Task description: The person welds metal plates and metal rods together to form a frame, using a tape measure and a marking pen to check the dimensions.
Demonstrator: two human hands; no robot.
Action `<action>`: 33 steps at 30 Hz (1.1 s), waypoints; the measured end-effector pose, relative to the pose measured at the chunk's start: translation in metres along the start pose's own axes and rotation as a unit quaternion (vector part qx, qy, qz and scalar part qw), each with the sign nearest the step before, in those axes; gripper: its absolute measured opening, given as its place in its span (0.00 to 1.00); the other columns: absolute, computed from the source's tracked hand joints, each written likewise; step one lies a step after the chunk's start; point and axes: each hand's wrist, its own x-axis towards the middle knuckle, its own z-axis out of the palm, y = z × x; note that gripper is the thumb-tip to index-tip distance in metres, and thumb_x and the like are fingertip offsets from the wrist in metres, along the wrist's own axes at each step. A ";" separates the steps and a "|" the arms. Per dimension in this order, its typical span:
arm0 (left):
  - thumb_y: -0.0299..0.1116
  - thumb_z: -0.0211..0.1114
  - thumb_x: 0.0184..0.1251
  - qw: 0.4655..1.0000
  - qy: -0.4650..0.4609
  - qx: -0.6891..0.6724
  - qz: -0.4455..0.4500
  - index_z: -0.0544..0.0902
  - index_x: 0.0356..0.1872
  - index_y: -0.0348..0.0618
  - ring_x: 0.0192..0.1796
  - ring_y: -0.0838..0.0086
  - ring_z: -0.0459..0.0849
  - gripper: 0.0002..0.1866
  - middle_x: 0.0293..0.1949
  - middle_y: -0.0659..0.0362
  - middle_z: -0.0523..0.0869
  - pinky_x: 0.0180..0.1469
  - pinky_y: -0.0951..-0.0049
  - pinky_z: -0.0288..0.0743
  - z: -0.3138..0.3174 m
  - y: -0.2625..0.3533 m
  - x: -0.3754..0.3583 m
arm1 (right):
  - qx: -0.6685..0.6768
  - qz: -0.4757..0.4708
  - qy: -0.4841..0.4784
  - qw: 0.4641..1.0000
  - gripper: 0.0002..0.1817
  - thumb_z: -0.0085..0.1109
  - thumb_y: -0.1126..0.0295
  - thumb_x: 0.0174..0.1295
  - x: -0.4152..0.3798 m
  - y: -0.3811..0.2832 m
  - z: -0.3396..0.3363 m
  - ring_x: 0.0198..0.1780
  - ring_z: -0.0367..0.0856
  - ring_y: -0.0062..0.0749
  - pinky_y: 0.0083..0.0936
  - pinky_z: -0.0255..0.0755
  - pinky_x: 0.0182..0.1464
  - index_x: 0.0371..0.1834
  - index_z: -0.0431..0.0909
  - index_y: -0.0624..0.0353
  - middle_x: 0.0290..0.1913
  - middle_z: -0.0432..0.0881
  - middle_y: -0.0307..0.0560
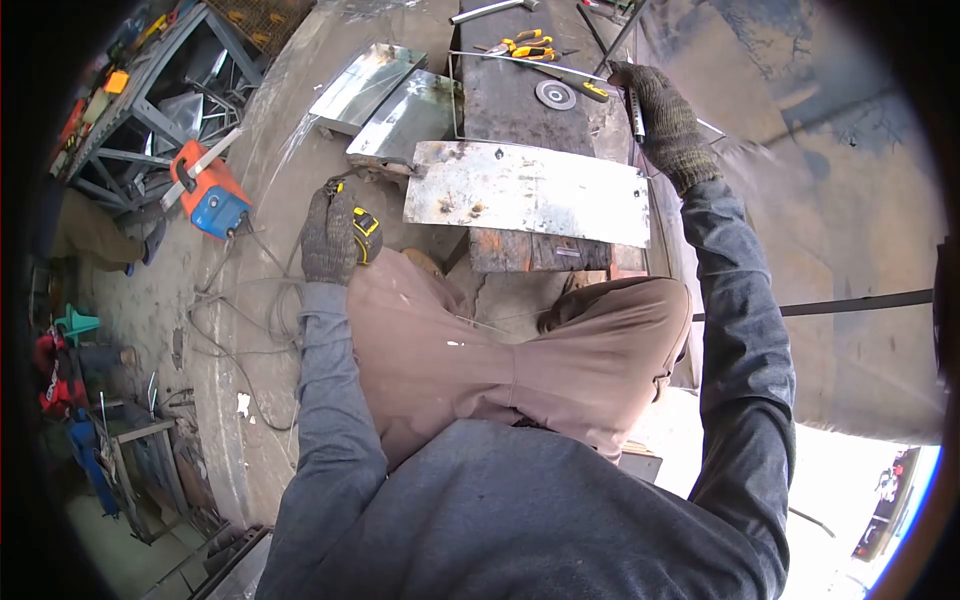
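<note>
My left hand [328, 235], in a dark knit glove, is closed on a yellow-and-black tape measure [367, 232] beside my knee. A bare metal sheet [530, 190] with rusty spots lies across the wooden bench [520, 115] in front of me, to the right of that hand. Farther forward, my right hand [665, 125], also gloved, is closed around a slim white-and-dark marker-like stick [637, 117]. It is just beyond the sheet's far right corner, at the bench's right side.
Two bent metal pieces [410, 115] lie left of the bench. On it are yellow-handled pliers [525, 45], a grinding disc [556, 95] and a yellow-and-black cutter [585, 88]. An orange-and-blue machine [210, 192] with cables stands at left, near another person's legs [95, 235].
</note>
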 end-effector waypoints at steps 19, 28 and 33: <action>0.41 0.63 0.73 0.997 -0.012 -0.032 -0.071 0.82 0.48 0.43 0.34 0.81 0.74 0.13 0.34 0.64 0.80 0.37 0.77 0.71 0.006 0.018 -0.004 | -0.039 0.043 0.013 0.998 0.27 0.60 0.82 0.53 -0.016 0.078 0.006 0.58 0.78 0.56 0.44 0.72 0.61 0.58 0.76 0.47 0.53 0.81 0.52; 0.36 0.64 0.73 0.989 -0.023 -0.103 -0.100 0.82 0.47 0.42 0.31 0.82 0.74 0.10 0.32 0.64 0.80 0.32 0.79 0.69 0.000 0.002 0.007 | -0.099 0.102 0.060 0.988 0.21 0.53 0.80 0.62 -0.056 0.127 -0.010 0.61 0.77 0.55 0.43 0.71 0.64 0.59 0.76 0.52 0.57 0.81 0.53; 0.35 0.63 0.73 0.990 -0.028 -0.104 -0.092 0.81 0.45 0.42 0.30 0.83 0.74 0.08 0.32 0.65 0.78 0.31 0.80 0.69 0.007 0.014 0.003 | -0.133 0.125 0.058 0.981 0.26 0.58 0.81 0.56 -0.072 0.126 -0.036 0.62 0.77 0.54 0.42 0.70 0.65 0.61 0.75 0.51 0.57 0.81 0.51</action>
